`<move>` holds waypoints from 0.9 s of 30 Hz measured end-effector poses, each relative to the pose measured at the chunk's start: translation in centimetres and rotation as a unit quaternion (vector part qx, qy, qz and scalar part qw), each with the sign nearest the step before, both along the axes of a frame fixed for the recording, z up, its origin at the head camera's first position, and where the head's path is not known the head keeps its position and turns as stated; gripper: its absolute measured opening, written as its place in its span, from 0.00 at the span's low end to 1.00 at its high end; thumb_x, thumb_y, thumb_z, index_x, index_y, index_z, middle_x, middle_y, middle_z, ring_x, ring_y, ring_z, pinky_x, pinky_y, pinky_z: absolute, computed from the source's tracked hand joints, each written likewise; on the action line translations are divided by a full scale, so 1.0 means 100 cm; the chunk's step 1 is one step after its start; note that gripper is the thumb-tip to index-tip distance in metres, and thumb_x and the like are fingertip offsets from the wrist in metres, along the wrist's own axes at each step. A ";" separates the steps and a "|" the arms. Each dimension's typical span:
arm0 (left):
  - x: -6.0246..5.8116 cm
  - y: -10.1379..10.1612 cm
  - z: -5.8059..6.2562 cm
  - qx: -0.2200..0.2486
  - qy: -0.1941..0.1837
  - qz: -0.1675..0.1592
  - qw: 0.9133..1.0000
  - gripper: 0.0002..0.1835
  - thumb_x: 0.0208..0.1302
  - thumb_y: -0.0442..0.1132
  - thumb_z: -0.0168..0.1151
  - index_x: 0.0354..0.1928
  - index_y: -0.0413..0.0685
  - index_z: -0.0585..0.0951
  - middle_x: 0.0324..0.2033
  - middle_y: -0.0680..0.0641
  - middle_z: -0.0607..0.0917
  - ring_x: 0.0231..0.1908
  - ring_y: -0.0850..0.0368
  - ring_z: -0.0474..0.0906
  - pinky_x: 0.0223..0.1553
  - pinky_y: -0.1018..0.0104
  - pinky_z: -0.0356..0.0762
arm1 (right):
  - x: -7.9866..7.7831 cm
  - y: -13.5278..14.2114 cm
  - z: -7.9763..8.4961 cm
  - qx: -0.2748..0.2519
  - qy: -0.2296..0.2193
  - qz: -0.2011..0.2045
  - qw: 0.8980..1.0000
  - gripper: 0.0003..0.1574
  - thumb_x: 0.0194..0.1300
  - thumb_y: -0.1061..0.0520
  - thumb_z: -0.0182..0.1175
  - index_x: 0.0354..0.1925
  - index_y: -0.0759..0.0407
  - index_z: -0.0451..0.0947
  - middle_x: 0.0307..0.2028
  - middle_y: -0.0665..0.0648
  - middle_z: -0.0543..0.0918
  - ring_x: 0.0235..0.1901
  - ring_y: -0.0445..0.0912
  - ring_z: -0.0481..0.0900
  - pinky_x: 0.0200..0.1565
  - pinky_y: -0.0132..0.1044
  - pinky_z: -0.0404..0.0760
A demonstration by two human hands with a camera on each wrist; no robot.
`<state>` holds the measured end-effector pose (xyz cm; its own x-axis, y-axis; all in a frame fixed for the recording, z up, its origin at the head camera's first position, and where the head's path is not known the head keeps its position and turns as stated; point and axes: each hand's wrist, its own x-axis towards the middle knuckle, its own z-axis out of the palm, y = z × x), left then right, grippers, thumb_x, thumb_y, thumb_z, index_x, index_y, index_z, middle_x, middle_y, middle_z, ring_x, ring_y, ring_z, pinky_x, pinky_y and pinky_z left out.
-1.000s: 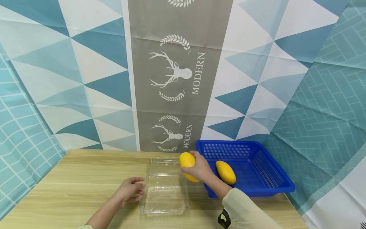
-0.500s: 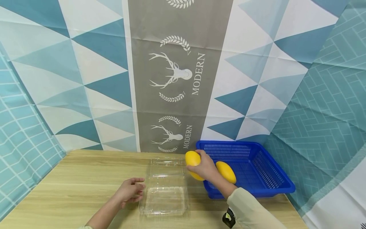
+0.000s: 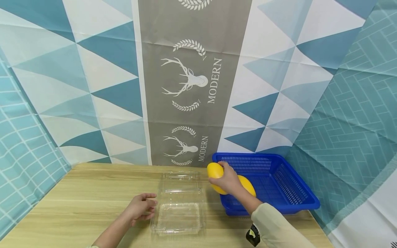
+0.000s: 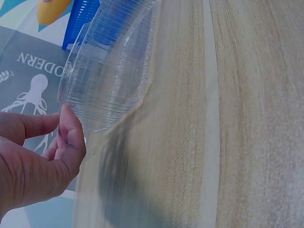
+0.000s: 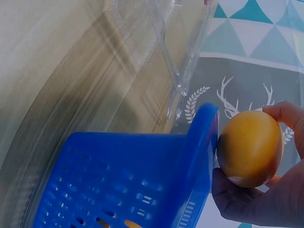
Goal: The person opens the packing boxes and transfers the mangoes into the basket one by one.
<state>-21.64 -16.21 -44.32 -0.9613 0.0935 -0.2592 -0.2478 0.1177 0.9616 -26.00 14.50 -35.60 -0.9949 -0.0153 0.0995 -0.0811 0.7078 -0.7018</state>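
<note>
My right hand [image 3: 229, 181] grips a yellow mango [image 3: 215, 170] at the left rim of the blue basket. In the right wrist view the mango [image 5: 250, 148] sits between thumb and fingers, right beside the basket's rim. Another mango [image 3: 247, 186] lies inside the basket [image 3: 297, 179], partly hidden by my right wrist. A clear plastic clamshell box [image 3: 180, 217] rests on the table with its lid laid back towards the wall. My left hand [image 3: 140, 208] is at the box's left edge. The left wrist view shows its thumb and finger pinching the box's rim [image 4: 64, 85].
The wooden table [image 3: 93, 193] carries the box and the basket, which stands at its right side. Behind it hangs a patterned cloth [image 3: 183, 79] with deer heads and triangles. Teal tile-patterned sheets [image 3: 356, 120] hang at both sides.
My right hand has moved right with the mango, from beside the box's right edge to the basket's left rim. The left hand, the box and the basket have stayed in place.
</note>
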 end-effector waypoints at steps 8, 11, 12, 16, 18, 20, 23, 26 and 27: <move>0.000 0.000 0.000 -0.003 0.000 0.000 1.000 0.27 0.62 0.31 0.55 0.62 0.29 0.63 0.42 0.39 0.78 0.31 0.56 0.75 0.31 0.69 0.82 | 0.000 0.006 0.002 -0.002 -0.004 -0.010 1.000 0.49 0.46 0.50 0.71 0.63 0.59 0.62 0.53 0.65 0.74 0.41 0.52 0.76 0.37 0.42 0.82; 0.000 0.000 0.000 -0.003 0.001 -0.004 1.000 0.27 0.62 0.32 0.55 0.62 0.29 0.63 0.42 0.39 0.77 0.31 0.56 0.74 0.31 0.69 0.82 | -0.002 0.009 0.002 0.007 -0.005 -0.017 1.000 0.49 0.46 0.49 0.71 0.63 0.59 0.62 0.53 0.65 0.74 0.41 0.52 0.76 0.38 0.43 0.82; 0.000 -0.001 0.000 -0.003 0.001 -0.004 1.000 0.27 0.62 0.32 0.55 0.62 0.29 0.63 0.42 0.39 0.77 0.31 0.56 0.74 0.31 0.70 0.82 | -0.002 0.009 0.003 0.007 -0.007 -0.020 1.000 0.49 0.46 0.49 0.71 0.64 0.59 0.62 0.53 0.64 0.74 0.41 0.52 0.75 0.38 0.44 0.82; 0.001 -0.001 0.000 -0.003 0.002 -0.004 1.000 0.27 0.62 0.32 0.55 0.62 0.29 0.63 0.41 0.39 0.78 0.31 0.56 0.74 0.31 0.70 0.82 | -0.003 0.011 0.003 0.013 -0.009 -0.027 1.000 0.48 0.47 0.49 0.70 0.64 0.59 0.61 0.53 0.65 0.74 0.42 0.53 0.75 0.40 0.45 0.82; 0.000 -0.001 0.000 -0.003 0.002 -0.003 1.000 0.27 0.62 0.32 0.55 0.62 0.28 0.63 0.41 0.39 0.78 0.31 0.56 0.75 0.31 0.69 0.82 | -0.003 0.013 0.003 0.016 -0.007 -0.028 0.999 0.48 0.48 0.50 0.70 0.64 0.59 0.61 0.53 0.65 0.74 0.43 0.53 0.75 0.41 0.46 0.82; 0.000 -0.001 0.000 -0.004 0.002 -0.004 1.000 0.27 0.62 0.32 0.55 0.62 0.29 0.63 0.41 0.39 0.78 0.31 0.56 0.75 0.31 0.69 0.82 | -0.003 0.015 0.003 0.020 -0.006 -0.029 0.999 0.48 0.48 0.50 0.70 0.64 0.60 0.61 0.54 0.65 0.74 0.43 0.53 0.76 0.41 0.46 0.82; 0.000 -0.001 -0.001 -0.004 0.002 -0.005 1.000 0.27 0.62 0.32 0.55 0.62 0.29 0.63 0.41 0.40 0.77 0.32 0.56 0.75 0.31 0.69 0.82 | -0.003 0.017 0.002 0.023 -0.002 -0.027 0.999 0.48 0.48 0.50 0.70 0.64 0.61 0.61 0.54 0.66 0.74 0.43 0.54 0.76 0.40 0.46 0.81; 0.000 0.000 -0.001 -0.004 0.002 -0.003 1.000 0.27 0.62 0.32 0.55 0.62 0.29 0.63 0.41 0.39 0.77 0.31 0.56 0.74 0.31 0.69 0.82 | -0.002 0.020 0.001 0.023 0.000 -0.027 0.999 0.49 0.48 0.50 0.70 0.64 0.62 0.61 0.54 0.66 0.74 0.43 0.54 0.76 0.40 0.46 0.81; 0.000 0.000 0.000 -0.004 0.003 -0.003 1.000 0.27 0.62 0.31 0.55 0.62 0.29 0.63 0.41 0.39 0.77 0.31 0.56 0.74 0.31 0.69 0.82 | -0.002 0.021 0.001 0.023 0.000 -0.027 0.999 0.49 0.48 0.50 0.70 0.64 0.62 0.61 0.54 0.66 0.74 0.43 0.54 0.76 0.40 0.46 0.81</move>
